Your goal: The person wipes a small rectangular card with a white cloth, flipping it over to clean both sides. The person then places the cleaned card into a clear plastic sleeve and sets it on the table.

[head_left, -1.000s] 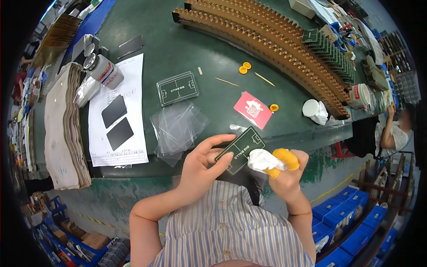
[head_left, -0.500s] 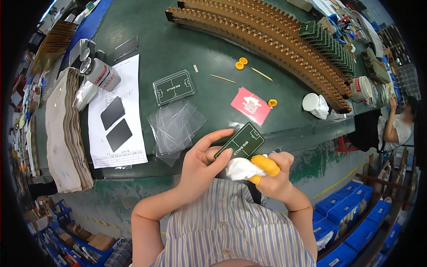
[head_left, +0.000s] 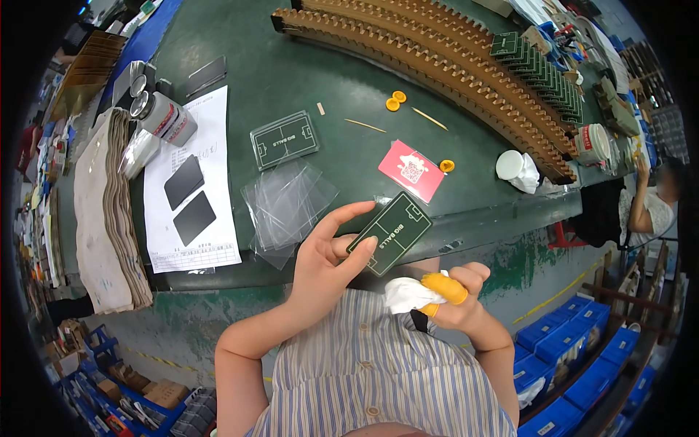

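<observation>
Between the thumb and fingers of my left hand [head_left: 324,255] is a green card [head_left: 397,234] printed with white playing-field lines, tilted above the table's front edge. My right hand [head_left: 459,300], with yellow finger cots on some fingers, is closed around a bunched white cloth [head_left: 410,294]. The cloth is just below the card and apart from it. Beyond my left hand lie loose clear plastic sleeves [head_left: 287,211], and behind them a small stack of similar green cards [head_left: 285,143]. A pink card [head_left: 410,172] with a white printed code lies past the held card.
Long brown slotted racks [head_left: 408,65] curve across the back right, with a row of green cards [head_left: 542,80] at their right. Yellow finger cots [head_left: 394,102] and wooden sticks [head_left: 429,119] lie mid-table. Left are a paper sheet [head_left: 196,240], bottle [head_left: 166,120] and folded cloths [head_left: 109,218]. Another person [head_left: 652,200] sits right.
My right hand has drawn the white cloth away from the card, down and to the right. The card in my left hand now shows more of its face.
</observation>
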### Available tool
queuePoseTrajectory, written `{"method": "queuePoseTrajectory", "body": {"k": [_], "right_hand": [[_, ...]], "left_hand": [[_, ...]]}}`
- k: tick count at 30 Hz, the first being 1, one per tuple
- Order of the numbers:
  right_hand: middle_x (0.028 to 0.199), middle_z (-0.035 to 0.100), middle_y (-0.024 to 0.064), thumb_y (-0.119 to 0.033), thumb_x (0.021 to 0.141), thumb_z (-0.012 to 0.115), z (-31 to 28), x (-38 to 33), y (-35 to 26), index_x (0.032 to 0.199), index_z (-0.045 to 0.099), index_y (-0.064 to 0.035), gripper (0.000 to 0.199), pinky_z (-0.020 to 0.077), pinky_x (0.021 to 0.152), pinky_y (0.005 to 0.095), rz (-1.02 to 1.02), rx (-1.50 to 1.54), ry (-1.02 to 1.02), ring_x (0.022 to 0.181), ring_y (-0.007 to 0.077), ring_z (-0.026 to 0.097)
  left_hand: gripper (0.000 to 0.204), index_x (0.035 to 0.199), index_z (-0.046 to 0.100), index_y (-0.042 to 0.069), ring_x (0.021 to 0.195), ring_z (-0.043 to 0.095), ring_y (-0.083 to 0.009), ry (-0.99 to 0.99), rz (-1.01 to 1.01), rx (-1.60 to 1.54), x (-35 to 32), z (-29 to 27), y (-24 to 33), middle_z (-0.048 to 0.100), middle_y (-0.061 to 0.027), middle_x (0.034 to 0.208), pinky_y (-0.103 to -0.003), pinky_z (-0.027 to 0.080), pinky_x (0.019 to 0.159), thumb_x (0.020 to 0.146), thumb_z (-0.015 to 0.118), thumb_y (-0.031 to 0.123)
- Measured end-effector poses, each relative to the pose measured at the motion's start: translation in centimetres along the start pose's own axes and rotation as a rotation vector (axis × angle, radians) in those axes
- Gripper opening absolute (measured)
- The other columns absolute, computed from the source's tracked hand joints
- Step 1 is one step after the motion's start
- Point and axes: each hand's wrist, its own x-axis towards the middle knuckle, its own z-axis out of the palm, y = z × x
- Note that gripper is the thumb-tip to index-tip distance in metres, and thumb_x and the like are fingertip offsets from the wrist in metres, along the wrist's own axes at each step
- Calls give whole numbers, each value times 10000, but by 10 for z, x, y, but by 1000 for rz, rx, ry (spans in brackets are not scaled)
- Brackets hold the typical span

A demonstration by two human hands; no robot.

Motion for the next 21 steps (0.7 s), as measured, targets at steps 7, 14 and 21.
{"method": "queuePoseTrajectory", "body": {"k": [7, 14, 21], "right_hand": [[1013, 616, -27, -259, 614, 697, 2, 8, -7, 774, 679, -213, 167, 304, 744, 348, 42, -3, -44, 927, 188, 432], [1006, 621, -4, -258, 608, 711, 0, 15, -6, 760, 690, -201, 164, 306, 769, 375, 86, -34, -26, 957, 213, 411], [1003, 572, 79, -178, 618, 737, -6, 10, 16, 833, 684, -135, 226, 310, 784, 404, 171, -195, -1, 979, 279, 387]], "left_hand": [[437, 1315, 394, 2, 774, 559, -13, 28, 4, 17, -3, 3, -7, 673, -58, 927, -156, 407, 689, 906, 544, 12], [443, 1308, 389, -11, 824, 566, -34, 26, -1, 75, -10, 2, -5, 670, -80, 927, -168, 416, 720, 892, 540, -13], [439, 1299, 379, -18, 851, 579, -56, -6, 31, 108, -15, 3, -4, 677, -100, 914, -178, 426, 745, 889, 535, -23]]}}
